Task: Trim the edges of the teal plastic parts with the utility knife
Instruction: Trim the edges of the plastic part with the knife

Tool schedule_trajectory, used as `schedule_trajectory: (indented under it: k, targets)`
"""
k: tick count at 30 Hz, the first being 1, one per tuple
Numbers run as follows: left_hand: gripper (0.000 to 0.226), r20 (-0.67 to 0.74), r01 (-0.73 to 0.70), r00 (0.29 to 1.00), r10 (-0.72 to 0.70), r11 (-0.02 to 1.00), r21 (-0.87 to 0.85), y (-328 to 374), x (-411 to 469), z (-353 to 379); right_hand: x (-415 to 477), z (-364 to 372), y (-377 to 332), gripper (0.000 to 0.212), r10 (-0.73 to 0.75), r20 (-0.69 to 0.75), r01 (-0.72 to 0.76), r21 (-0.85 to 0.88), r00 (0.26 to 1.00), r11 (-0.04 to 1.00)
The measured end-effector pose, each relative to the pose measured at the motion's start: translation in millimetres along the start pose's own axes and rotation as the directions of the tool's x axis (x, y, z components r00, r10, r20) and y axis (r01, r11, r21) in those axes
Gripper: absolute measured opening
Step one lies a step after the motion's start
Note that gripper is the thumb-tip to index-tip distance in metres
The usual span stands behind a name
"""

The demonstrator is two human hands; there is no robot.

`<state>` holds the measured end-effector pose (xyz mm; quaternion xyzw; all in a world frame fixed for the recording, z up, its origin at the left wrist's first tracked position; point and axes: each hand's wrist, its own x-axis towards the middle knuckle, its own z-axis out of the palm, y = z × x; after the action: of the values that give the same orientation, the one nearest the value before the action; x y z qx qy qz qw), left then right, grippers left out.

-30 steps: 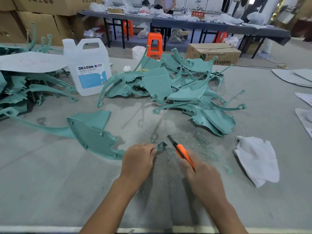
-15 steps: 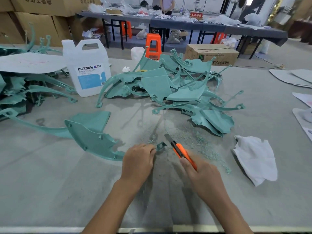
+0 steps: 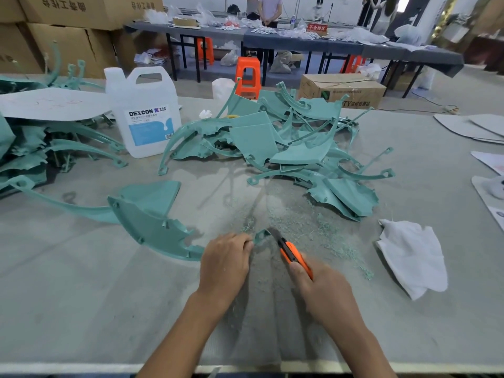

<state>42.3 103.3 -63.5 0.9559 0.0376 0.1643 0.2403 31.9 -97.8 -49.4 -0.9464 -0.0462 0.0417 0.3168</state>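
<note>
A large curved teal plastic part (image 3: 152, 227) lies on the grey table, its long arm reaching left. My left hand (image 3: 225, 261) grips its right end, and a small tab (image 3: 261, 236) sticks out past my fingers. In my right hand (image 3: 319, 290) is an orange utility knife (image 3: 293, 253), its blade tip touching that tab from the right. Behind them, at mid-table, sits a heap of teal parts (image 3: 286, 148). More teal parts (image 3: 30, 154) are stacked at the left edge.
Teal shavings (image 3: 313, 230) litter the table ahead of my hands. A white cloth (image 3: 414, 255) lies to the right. A white DEXCON jug (image 3: 144, 115) stands back left beside a grey sheet (image 3: 49, 103). Grey sheets (image 3: 474, 126) lie far right.
The knife has slid forward and left until its blade meets the tab held by my left hand. The left hand and the part have stayed in place.
</note>
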Motion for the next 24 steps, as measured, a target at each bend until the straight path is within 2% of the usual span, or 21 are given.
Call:
schedule_trajectory:
  k: [3,9,13,15,16,18,19,20,22,23,24]
  targets:
    - [0.017,-0.010,0.015,1.000,-0.016,0.995,-0.097,4.4,1.1,-2.2,-1.9,-4.6,16.2,0.029,0.049,-0.055,-0.042,0.117,0.997,0.992]
    - [0.018,-0.118,-0.060,0.993,0.026,0.953,-0.297,54.7,34.4,-4.3,-14.5,0.5,26.7,0.018,0.092,-0.235,0.012,0.408,0.968,0.913]
    - [0.033,-0.049,-0.077,0.997,0.067,0.960,-0.268,65.5,48.4,-13.8,-22.4,1.9,29.5,0.027,0.149,-0.299,0.028,0.515,0.942,0.857]
    - [0.015,-0.140,-0.047,0.990,0.006,0.956,-0.289,55.8,45.5,-28.6,-26.2,3.6,29.6,0.036,0.158,-0.315,0.050,0.563,0.936,0.825]
    - [0.019,-0.197,-0.019,0.980,-0.039,0.957,-0.289,46.0,42.8,-36.9,-27.0,4.1,29.4,0.039,0.161,-0.325,0.062,0.580,0.932,0.812]
    - [0.046,-0.207,0.070,0.970,-0.125,0.965,-0.252,19.4,32.8,-51.4,-26.8,4.1,29.2,0.037,0.201,-0.361,0.080,0.633,0.911,0.770]
    - [0.050,-0.175,0.104,0.974,-0.141,0.972,-0.209,7.2,25.4,-58.3,-26.9,3.2,28.9,0.034,0.226,-0.381,0.089,0.655,0.896,0.750]
    - [0.043,-0.126,0.117,0.982,-0.139,0.979,-0.167,-5.7,17.7,-61.7,-27.5,1.9,28.4,0.030,0.240,-0.403,0.100,0.661,0.883,0.744]
    - [0.016,0.027,0.157,0.988,-0.155,0.982,-0.104,-26.4,-2.5,-62.8,-31.4,0.5,26.7,0.026,0.222,-0.426,0.116,0.637,0.877,0.762]
    - [0.028,0.129,0.192,0.974,-0.185,0.981,-0.037,-32.7,-14.1,-61.8,-33.6,0.6,25.4,0.026,0.197,-0.431,0.127,0.615,0.881,0.778]
    - [0.050,0.236,0.224,0.944,-0.230,0.973,0.050,-38.4,-25.9,-58.6,-36.0,1.2,24.0,0.026,0.166,-0.443,0.139,0.577,0.881,0.805]
